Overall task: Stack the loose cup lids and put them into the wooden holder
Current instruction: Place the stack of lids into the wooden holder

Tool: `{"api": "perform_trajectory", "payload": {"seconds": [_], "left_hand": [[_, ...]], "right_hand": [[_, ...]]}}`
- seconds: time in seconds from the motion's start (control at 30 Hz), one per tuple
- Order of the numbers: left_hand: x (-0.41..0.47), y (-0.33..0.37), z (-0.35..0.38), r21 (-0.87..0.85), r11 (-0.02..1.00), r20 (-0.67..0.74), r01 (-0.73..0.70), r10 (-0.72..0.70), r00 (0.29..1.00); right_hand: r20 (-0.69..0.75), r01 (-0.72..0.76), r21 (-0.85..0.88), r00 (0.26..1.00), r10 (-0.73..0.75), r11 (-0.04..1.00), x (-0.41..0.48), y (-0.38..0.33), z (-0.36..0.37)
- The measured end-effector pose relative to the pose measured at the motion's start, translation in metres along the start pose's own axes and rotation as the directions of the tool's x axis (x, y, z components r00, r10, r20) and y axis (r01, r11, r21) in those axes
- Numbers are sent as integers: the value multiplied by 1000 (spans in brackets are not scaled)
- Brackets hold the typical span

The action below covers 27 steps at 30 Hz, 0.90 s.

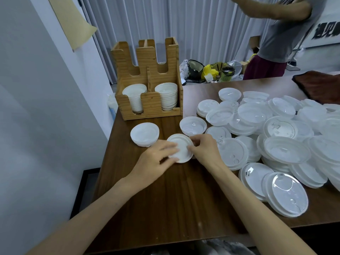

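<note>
A small white lid (pixel 182 149) is tilted just above the brown table (pixel 165 199), held between both hands. My left hand (pixel 156 159) grips its left edge and my right hand (pixel 204 150) pinches its right edge. Behind it sit a short stack of small white lids (pixel 144 133) and a clear lid stack (pixel 192 125). The wooden holder (pixel 150 105) stands at the table's back left, with a stack of white lids in each front slot. A big heap of loose clear and white lids (pixel 279 142) covers the right of the table.
A grey wall runs along the left table edge. A person in a grey shirt (pixel 281 34) stands behind the table at the back right. A brown cloth (pixel 320 85) lies at the far right. Bags and a green basket (pixel 227 73) sit on the floor behind.
</note>
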State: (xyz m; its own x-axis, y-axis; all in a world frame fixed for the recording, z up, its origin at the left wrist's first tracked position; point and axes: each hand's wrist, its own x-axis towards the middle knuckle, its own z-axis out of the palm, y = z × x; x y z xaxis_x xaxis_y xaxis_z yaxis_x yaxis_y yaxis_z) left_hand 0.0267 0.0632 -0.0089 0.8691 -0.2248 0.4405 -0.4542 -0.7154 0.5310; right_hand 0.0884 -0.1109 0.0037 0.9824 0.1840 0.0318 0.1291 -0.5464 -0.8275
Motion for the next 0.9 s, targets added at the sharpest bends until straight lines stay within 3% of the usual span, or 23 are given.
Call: {"api": "perform_trajectory", "payload": {"seconds": [0.07,0.1,0.17,0.23,0.5,0.77,0.9], "left_hand": [[6,6,-3,-40,990,-212,138,-144,967],[12,8,-5,-69,970,-249,235,-245,937],[24,12,-10,-208,883,-152,421,-455,877],[32,10,-12,-359,786,-26,503,-547,837],[38,8,-14,-400,762,-42,509,-570,820],[40,8,-15,-300,870,-33,391,-419,908],[38,3,-19,-316,847,8,427,-447,894]], "right_hand": [[-38,11,27,999,-10,1000,0,-4,0],[-48,29,25,998,-28,999,0,-6,1],[-58,71,29,996,-69,997,1,-10,4],[-58,94,43,994,-92,995,0,-14,6],[-47,136,104,990,-132,985,0,-15,12],[47,185,83,981,-189,979,-2,-21,14],[25,152,37,988,-153,988,4,-23,15]]}}
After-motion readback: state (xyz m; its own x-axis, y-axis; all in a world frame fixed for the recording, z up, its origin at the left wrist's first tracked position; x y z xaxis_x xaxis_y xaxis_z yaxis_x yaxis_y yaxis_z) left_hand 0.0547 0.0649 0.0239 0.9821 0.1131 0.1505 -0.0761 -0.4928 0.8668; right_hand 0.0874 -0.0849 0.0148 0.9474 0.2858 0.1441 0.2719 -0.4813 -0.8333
